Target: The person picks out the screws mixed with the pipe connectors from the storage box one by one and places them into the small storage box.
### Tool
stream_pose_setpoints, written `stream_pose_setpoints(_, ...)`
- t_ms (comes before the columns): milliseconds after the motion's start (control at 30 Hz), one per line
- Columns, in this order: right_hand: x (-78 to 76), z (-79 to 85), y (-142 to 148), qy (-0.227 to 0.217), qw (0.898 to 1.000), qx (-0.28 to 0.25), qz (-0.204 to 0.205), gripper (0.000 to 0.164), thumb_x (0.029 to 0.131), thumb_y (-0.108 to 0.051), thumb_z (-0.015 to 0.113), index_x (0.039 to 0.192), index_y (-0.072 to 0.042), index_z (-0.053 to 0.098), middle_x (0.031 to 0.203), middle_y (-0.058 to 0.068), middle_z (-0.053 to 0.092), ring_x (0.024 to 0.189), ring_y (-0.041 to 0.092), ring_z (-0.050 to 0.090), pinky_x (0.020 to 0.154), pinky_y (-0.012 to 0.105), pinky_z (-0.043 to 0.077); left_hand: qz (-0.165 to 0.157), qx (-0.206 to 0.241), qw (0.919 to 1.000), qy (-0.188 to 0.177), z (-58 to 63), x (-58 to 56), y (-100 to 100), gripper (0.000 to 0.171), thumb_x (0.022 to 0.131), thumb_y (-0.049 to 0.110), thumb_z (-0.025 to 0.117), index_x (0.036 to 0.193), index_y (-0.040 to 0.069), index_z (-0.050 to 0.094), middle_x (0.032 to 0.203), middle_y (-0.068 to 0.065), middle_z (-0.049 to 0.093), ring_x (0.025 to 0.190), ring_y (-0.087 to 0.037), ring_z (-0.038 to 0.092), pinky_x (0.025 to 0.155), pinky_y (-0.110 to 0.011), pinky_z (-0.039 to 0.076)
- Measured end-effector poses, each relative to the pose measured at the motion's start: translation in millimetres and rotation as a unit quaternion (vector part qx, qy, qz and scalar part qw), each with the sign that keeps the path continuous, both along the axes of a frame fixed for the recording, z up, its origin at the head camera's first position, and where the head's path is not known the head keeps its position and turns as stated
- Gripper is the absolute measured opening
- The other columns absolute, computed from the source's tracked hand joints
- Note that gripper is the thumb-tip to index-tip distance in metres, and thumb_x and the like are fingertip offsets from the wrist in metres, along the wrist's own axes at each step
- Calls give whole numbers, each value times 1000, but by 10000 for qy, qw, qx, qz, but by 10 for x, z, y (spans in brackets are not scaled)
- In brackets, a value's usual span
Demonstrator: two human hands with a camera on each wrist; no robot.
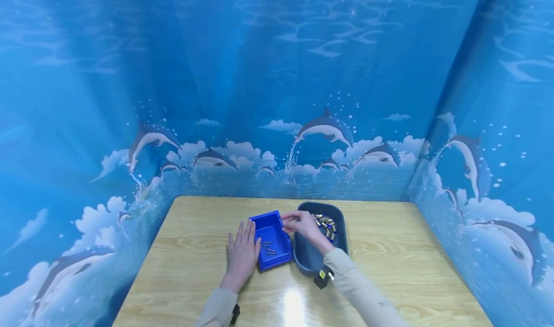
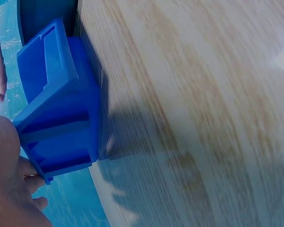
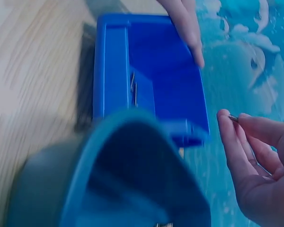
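Observation:
A blue plastic bin (image 1: 270, 243) stands on the table with several thin metal pins (image 1: 269, 251) on its floor. My left hand (image 1: 243, 255) rests against the bin's left side with its fingers straight; the left wrist view shows it at the bin's rim. Above the bin's right edge, my right hand (image 1: 303, 225) pinches a small metal pin (image 3: 233, 118) between thumb and forefinger. Just right of the bin is a dark grey-blue tub (image 1: 308, 260), where several small shiny gold and silver pieces (image 1: 326, 226) lie, partly hidden by my right wrist.
The wooden table (image 1: 389, 255) extends around both containers. Behind it and along its sides hangs a blue curtain (image 1: 242, 101) printed with dolphins. The tub's raised rim (image 3: 137, 118) stands close beside the bin.

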State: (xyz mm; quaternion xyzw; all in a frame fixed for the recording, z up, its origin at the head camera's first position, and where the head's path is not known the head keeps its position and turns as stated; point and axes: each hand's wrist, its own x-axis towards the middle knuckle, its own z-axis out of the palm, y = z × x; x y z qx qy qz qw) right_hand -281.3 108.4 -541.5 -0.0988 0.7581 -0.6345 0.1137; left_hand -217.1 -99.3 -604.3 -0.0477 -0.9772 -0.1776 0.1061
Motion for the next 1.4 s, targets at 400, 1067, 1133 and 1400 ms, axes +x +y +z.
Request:
stream_pose_setpoints(400,29,-194,-477,2130,9332,2859,453,17,78,8,74,90,-2,77,80,6,75,69,13,69,63,19,55,-134,-3,9996,262,-7,0,-3,59,106,32,51,155,3,38,162,-13,35,152,-37,24,118,-70,21)
stream_pose_setpoints(1067,121,-454,-700,4133,7782,4689,612,24,80,6,65,65,-13,62,63,0,64,59,17,64,50,30,51,-108,23,9994,314,-11,8,-16,57,107,33,49,154,4,40,162,-12,36,152,-37,25,119,-69,19)
stream_pose_setpoints(1133,121,-477,-708,4096,7795,4699,618,23,80,6,65,67,-13,63,65,1,65,59,17,64,50,30,51,-104,-11,9995,298,-11,10,-17,57,107,34,48,155,4,40,162,-12,36,152,-37,26,119,-69,20)
stream_pose_setpoints(1400,113,-531,-719,3994,7781,4799,684,19,80,5,66,71,-11,65,70,3,68,65,19,67,57,33,56,-114,23,9994,337,-13,16,-14,57,107,35,47,154,4,40,162,-12,36,152,-37,25,118,-69,20)
